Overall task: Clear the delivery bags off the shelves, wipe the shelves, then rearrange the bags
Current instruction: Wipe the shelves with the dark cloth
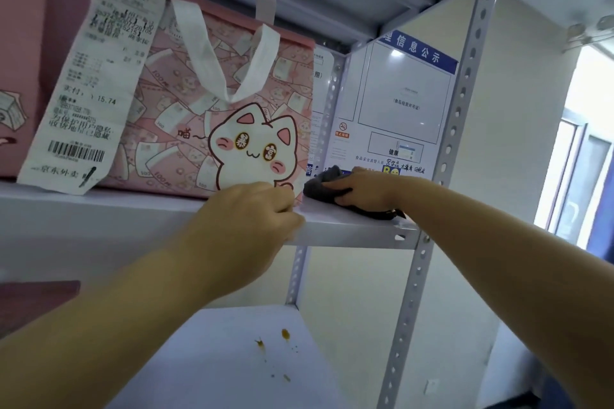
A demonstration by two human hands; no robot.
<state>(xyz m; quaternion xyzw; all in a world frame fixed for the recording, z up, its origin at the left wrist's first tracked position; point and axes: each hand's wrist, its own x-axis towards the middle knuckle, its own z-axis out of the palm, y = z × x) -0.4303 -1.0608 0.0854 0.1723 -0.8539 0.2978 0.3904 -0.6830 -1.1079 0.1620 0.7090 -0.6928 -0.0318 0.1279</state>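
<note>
A pink delivery bag (206,100) printed with a white cat and white handles stands on the white metal shelf (345,226). My left hand (246,212) rests at the bag's lower right corner and the shelf's front edge, fingers curled against the bag. Just to the right of the bag, my right hand (365,189) presses a dark grey cloth (320,184) flat onto the shelf's right end. A second pink bag (36,53) stands at the far left, with a long white receipt (99,76) hanging down in front of both bags.
The lower shelf (226,359) carries brown sauce stains (285,334). Perforated grey uprights (442,176) frame the right side. A notice board (398,103) hangs on the wall behind. Part of another pink bag (33,302) shows at lower left. A doorway (581,176) opens at right.
</note>
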